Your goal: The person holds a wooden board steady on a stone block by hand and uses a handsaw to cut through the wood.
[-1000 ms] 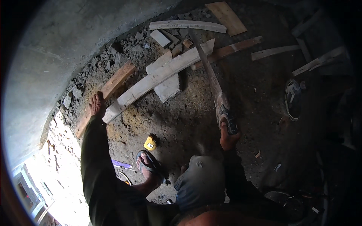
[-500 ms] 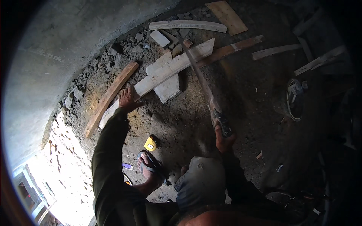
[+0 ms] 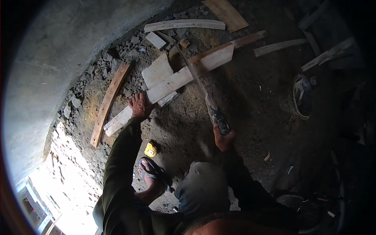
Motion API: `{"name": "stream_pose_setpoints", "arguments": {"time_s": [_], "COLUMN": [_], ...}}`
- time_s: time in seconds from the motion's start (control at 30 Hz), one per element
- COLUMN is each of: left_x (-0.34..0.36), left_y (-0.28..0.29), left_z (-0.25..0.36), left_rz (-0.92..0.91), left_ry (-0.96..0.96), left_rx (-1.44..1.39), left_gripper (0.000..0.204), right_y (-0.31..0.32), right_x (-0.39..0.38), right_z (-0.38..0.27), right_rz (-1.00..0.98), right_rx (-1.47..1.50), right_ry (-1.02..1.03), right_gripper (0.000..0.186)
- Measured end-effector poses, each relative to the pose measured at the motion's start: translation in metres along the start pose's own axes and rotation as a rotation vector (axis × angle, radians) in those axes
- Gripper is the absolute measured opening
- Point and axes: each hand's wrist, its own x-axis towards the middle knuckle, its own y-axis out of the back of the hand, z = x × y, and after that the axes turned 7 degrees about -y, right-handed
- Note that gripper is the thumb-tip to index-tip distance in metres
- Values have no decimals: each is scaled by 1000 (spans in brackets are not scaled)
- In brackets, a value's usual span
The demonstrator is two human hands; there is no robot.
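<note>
A long pale wooden board (image 3: 168, 85) lies slanting over a flat stone slab (image 3: 157, 70) on the dirt. My left hand (image 3: 140, 106) is on the board's nearer part, its fingers bent across the top and far edge. In my right hand (image 3: 224, 138) is the dark handle of a handsaw (image 3: 201, 85), gripped with closed fingers. The saw's blade slants up and left, crossing the board beyond its middle. From this angle I cannot tell how deep the teeth sit in the wood.
A brown wood strip (image 3: 111, 103) lies left of the board, with rubble (image 3: 113, 58) and a concrete wall (image 3: 78, 35) behind. A yellow tape measure (image 3: 150, 149) rests near my sandalled foot (image 3: 150, 171). Further pieces include a curved plank (image 3: 184, 25), a plywood piece (image 3: 227, 15) and a bucket (image 3: 301, 98).
The board has shifted right and its far end now covers part of the brown wood behind. My left hand has moved with it, and the saw blade now crosses farther from that end.
</note>
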Motion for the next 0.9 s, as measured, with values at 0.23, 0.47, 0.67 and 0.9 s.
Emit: {"name": "stream_pose_setpoints", "arguments": {"time_s": [0.23,0.47,0.67,0.9], "left_x": [5,1,5,13], "left_y": [12,15,17,19], "left_z": [48,49,50,55], "left_rz": [-185,-149,-152,-238], "left_ry": [410,462,464,428], "left_rx": [29,-39,-62,113], "left_gripper": [87,92,89,87], "right_y": [-11,-6,-4,-10], "right_x": [13,16,10,26], "right_z": [1,-29,-43,-38], "right_rz": [-29,-180,-217,-112], "right_rx": [38,-12,-129,-170], "right_ry": [102,74,145,272], "right_gripper": [33,40,45,49]}}
